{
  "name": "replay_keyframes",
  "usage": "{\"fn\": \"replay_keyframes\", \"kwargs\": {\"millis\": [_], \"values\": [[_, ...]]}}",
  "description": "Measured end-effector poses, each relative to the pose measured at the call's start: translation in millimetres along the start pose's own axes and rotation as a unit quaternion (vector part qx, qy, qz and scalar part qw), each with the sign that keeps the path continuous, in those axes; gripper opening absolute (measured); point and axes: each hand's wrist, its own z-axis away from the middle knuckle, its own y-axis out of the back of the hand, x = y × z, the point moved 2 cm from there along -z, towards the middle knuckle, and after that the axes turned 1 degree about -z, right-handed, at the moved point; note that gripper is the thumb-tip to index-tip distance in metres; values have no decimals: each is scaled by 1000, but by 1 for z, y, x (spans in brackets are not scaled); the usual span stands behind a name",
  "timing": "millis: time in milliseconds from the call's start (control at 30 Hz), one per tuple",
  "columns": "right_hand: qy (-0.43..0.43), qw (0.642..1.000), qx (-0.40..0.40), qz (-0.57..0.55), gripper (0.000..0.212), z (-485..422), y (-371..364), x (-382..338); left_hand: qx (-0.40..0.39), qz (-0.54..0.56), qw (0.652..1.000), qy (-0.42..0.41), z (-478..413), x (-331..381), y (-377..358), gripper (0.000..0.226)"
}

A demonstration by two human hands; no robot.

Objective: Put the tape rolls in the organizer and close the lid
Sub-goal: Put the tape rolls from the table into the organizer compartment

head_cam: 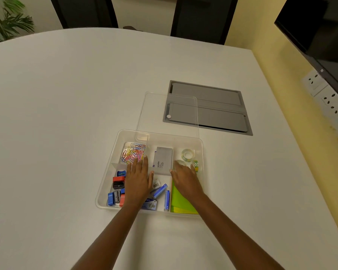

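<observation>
Both hands (138,179) (184,180) spread flat over the organizer (105,184); clear tape roll (188,153) lies flat.

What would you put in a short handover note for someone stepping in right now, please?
Left hand: flat and open over the organizer, holding nothing.
Right hand: open over the far right compartment, fingertips by a clear tape roll; no grip visible.
Another clear roll and a small patterned roll lie in that compartment.
Lid: off, on the table behind the organizer.
Left: release the hands, close the lid.
</observation>
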Motion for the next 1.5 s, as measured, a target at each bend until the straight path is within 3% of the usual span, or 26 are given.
{"fn": "replay_keyframes", "kwargs": {"millis": [67,200,267,400,467,667,767,867,1033,1333,1500], "values": [[20,999,33,-35,38,0,7,7,-3,-4,1000,0,0,-1,0,58],[-8,995,98,31,40,-8,27,28,-6,-9,1000,2,0,-1,-2,59],[-12,995,62,84,39,-16,35,37,-7,-13,1000,2,-1,-1,-2,58],[0,972,-147,185,38,-30,45,45,-9,-17,1000,2,-1,-1,-1,58],[14,954,-200,223,33,-34,51,44,-10,-14,1000,3,-1,-1,-2,59],[96,905,-223,349,24,-44,74,39,-11,-23,1000,6,-1,-1,-1,66],[131,886,-187,404,26,-47,76,39,-7,-24,1000,9,0,0,0,74],[133,906,-119,384,25,-54,83,38,-12,-29,999,11,0,0,1,93],[67,967,-28,243,24,-65,74,43,-30,-35,999,17,1,2,5,124],[23,976,-2,215,31,-57,35,55,-42,-32,998,19,3,3,7,124],[98,973,-19,209,51,-64,30,47,-41,-30,998,21,3,3,8,124]]}}
